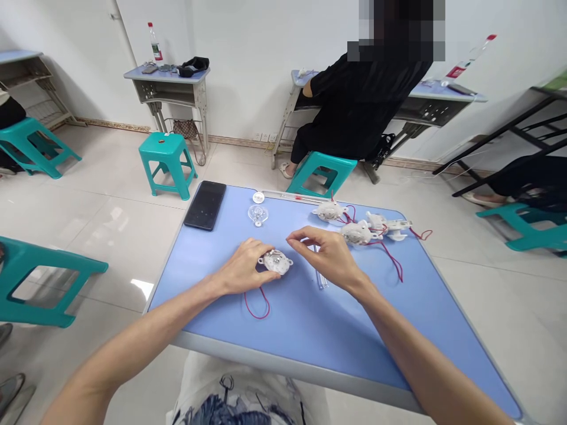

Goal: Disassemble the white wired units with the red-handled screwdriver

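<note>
The bare left forearm [133, 336] and right forearm [425, 348] reach in from the lower corners of the frame and converge near the centre. The left hand [243, 268] lies palm down, its fingers [259, 249] curled toward the right. The right hand [328, 257] arches higher, knuckles up, its fingers [299, 236] curving down and left.

Blue tabletop [248, 348] carries a smartphone [205, 205], white housings [328, 211], red wires [257, 318], perhaps clear rods [319, 274].
</note>
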### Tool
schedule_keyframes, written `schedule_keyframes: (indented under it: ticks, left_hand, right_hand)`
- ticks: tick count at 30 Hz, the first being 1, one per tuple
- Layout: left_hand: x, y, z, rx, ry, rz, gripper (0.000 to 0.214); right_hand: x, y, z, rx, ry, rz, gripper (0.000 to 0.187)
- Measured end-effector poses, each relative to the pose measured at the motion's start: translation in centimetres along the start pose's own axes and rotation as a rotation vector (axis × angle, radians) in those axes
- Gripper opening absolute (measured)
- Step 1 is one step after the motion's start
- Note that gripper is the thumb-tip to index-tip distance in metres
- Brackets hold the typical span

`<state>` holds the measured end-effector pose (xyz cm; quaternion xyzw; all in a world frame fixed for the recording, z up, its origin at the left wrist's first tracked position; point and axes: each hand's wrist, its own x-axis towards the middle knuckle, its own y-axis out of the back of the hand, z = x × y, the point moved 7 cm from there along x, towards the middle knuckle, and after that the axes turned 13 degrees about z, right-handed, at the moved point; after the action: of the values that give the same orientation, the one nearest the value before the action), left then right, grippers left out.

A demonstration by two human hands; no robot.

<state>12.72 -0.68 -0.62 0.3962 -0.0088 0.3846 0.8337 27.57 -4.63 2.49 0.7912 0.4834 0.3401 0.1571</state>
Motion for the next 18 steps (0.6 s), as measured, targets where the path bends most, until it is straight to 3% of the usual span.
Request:
schedule_keyframes:
  ticks: [9, 14, 18]
  left_hand:
    - [0.1, 0.4, -0.2, 0.002, 0.035, -0.056, 0.043]
    - [0.1, 0.8, -0.1, -0.019, 0.052, -0.073, 0.046]
    - [0.1, 0.8, 0.0, -0.026, 0.033, -0.076, 0.047]
  right_hand:
    - [-2.1, 0.1, -2.1, 0.058, 0.113, -0.117, 0.014]
    - [-3.0, -0.6, -2.4, 0.059, 0.199, -0.225, 0.016]
    - [-3.4, -1.0, -2.6, 0.029, 0.254, -0.240, 0.016]
